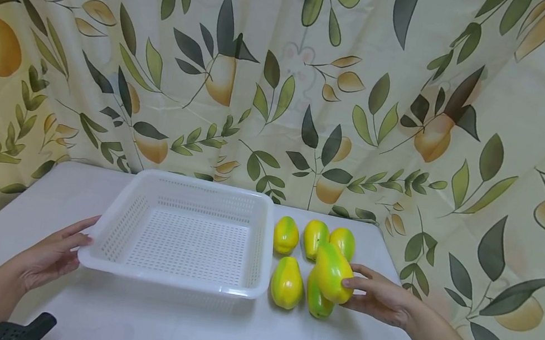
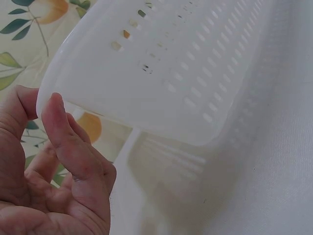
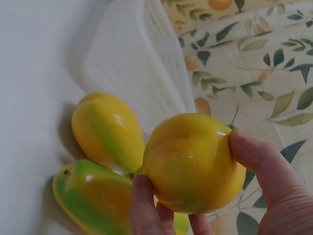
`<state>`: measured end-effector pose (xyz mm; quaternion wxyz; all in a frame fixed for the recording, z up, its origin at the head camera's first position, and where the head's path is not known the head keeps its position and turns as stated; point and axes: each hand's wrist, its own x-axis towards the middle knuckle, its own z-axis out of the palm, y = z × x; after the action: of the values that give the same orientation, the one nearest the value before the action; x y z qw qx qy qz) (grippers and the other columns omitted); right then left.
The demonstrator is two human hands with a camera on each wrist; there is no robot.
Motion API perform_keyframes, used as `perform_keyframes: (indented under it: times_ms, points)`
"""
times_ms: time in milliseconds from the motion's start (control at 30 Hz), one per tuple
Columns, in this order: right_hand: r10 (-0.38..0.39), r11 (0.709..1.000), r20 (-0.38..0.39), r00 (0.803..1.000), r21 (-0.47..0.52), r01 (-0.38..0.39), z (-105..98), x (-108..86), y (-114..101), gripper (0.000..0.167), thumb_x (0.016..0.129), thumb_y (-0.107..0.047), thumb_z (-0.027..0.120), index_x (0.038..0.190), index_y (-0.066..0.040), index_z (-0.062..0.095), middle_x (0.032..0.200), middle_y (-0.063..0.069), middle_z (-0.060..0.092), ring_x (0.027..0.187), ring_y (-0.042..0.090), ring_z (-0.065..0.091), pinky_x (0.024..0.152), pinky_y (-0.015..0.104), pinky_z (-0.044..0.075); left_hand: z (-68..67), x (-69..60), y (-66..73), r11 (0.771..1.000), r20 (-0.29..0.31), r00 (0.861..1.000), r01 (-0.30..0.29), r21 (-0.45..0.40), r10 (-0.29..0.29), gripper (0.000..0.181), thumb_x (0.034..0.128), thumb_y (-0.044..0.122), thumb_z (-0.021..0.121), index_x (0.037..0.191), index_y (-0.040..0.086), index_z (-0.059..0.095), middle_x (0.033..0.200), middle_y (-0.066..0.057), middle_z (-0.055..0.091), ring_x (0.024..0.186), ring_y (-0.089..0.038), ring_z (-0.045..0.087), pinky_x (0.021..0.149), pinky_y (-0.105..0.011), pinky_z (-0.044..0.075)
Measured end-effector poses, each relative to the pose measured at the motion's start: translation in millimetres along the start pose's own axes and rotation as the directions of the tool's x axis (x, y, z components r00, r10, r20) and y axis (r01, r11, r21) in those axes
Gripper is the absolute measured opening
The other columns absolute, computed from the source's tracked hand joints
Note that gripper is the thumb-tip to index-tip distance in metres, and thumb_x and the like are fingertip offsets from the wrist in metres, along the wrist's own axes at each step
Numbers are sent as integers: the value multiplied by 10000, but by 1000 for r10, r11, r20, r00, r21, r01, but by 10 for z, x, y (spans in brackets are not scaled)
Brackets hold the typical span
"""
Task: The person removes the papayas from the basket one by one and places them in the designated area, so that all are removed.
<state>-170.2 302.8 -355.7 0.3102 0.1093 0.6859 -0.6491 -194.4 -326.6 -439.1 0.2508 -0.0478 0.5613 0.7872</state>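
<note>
My left hand pinches the left rim of a white plastic basket, with fingers on both sides of the rim in the left wrist view. The basket's perforated floor holds nothing. My right hand grips a yellow-green papaya between thumb and fingers. In the right wrist view this papaya is lifted above the others, its rounded end facing the camera. Beneath it a greener papaya lies on the table, partly hidden. Beside that one rests another papaya, close to the basket's right side.
Farther back on the white tablecloth lie a papaya by the basket, another papaya, and a third papaya partly covered by the held one. A leaf-and-fruit patterned curtain hangs behind the table.
</note>
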Motion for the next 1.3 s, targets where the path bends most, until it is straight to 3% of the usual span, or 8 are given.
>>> perform_keyframes:
  times_ms: [233,900,1300]
  points:
    - [10,999,-18,1000,46,-9,-116,-25,89,844,965,-105,582,1534,-17,-35,1303,205,420,1049,272,621,1015,432,511,9,0,3,1000,9,1000,-8,-7,8,430,1017,133,505,1062,515,696,1039,55,677,912,-156,701,638,-160,560]
    - [39,985,-69,997,173,-27,-437,-28,336,804,984,-109,565,1538,-83,-16,1267,178,401,1049,289,591,1072,478,451,19,-1,10,1000,-9,1000,-12,-18,11,425,1012,127,511,1052,505,702,1034,50,681,911,-163,706,636,-163,563]
    - [66,980,-155,986,194,-35,-488,32,446,826,955,-110,619,1542,-96,38,1280,177,395,1035,278,583,1087,461,427,20,-2,2,1000,-7,1000,-14,-18,14,432,1017,125,500,1061,508,697,1038,47,679,916,-169,706,636,-168,566]
